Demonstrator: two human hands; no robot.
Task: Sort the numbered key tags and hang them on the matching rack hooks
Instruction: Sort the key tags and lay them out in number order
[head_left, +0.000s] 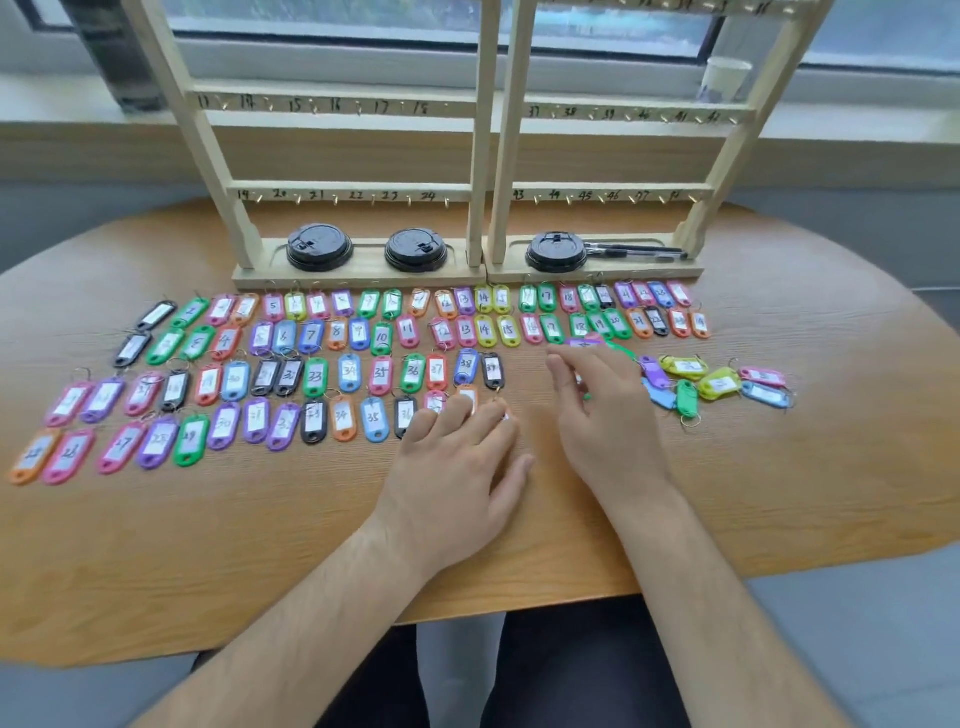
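One orange key tag (468, 396) half under fingertips of the left hand (457, 467)

Table (260, 545): I see wood with clear grain, smooth, low sheen.
Key tags (315, 376): coloured plastic, slightly glossy, with white paper inserts.
Tag rings (690, 420): thin metal, I think; they blur.
Racks (480, 156): pale bare wood, matt.
Hooks (335, 199): small brassy metal.
Lids (319, 248): black plastic, shiny.
Cup (726, 78): white paper, matt.

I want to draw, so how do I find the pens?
Look at the right wooden rack on the table. In its bottom tray, beside a black lid, lie the pens. They are the only long thin black things there.
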